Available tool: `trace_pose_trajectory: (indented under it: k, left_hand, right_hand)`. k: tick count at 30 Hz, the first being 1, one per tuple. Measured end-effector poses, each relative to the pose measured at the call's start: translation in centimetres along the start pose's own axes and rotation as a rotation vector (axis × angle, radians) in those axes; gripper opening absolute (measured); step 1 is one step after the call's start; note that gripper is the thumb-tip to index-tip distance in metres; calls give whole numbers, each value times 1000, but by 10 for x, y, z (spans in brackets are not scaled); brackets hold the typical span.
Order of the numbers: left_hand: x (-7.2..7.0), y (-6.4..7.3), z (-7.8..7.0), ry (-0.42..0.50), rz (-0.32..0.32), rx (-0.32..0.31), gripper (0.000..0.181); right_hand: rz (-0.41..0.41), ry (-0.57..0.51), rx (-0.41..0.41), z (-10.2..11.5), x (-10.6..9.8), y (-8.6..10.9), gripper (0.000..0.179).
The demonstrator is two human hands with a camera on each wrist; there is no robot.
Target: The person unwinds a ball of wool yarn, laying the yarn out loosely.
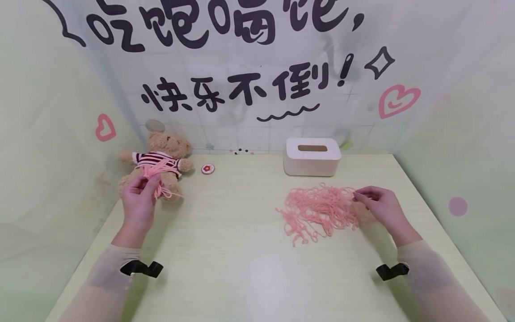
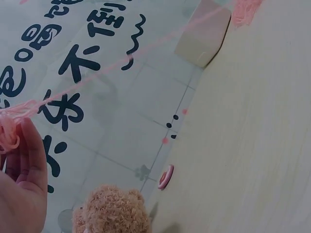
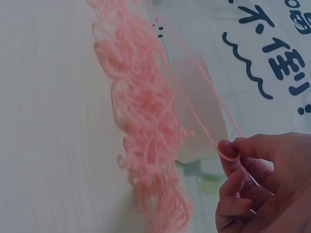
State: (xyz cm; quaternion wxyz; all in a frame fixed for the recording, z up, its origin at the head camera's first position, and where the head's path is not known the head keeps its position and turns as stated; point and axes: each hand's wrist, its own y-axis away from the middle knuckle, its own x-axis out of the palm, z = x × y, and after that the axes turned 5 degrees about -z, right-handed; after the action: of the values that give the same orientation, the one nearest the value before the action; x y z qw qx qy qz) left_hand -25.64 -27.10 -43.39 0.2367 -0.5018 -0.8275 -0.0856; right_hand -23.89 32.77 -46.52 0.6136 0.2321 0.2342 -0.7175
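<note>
A loose, tangled heap of pink yarn lies on the right half of the table. My right hand is at the heap's right edge and pinches a strand between thumb and forefinger. In the right wrist view the pinched strand runs taut up past the heap. My left hand, raised in front of the teddy bear, grips a looped bundle of pink yarn whose ends hang below the fingers. From that bundle a single strand stretches toward the heap in the left wrist view.
A teddy bear in a striped shirt sits at the back left. Beside it lies a small round badge with a flower. The white tissue box stands behind the yarn heap. Printed curtains enclose the table at the back and sides.
</note>
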Motion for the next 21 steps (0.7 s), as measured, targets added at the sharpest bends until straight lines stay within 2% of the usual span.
trace_pose_trajectory:
  k: [5,9,11,14,18,21]
  left_hand:
    - [-6,-6,-3,90,-24,42,10]
    - [-6,-6,-2,96,-20,70,8]
    - [-4,-4,-1,76,-15,77,6]
    - [1,-2,1,23,-6,85,5]
    - [9,2,5,-26,5,61,5]
    - [15,7,9,-54,33,21,5]
  right_hand:
    - [-37,62,53,-17,-16,1,44]
    - [11,96,51,-19,-18,2,41]
    - [85,81,27,-15,-15,3,39]
    - [251,32,-25,-3,-10,7,33]
    - [499,19,-107,15,-6,11,24]
    - [603,42,-185,23,-1,14,22]
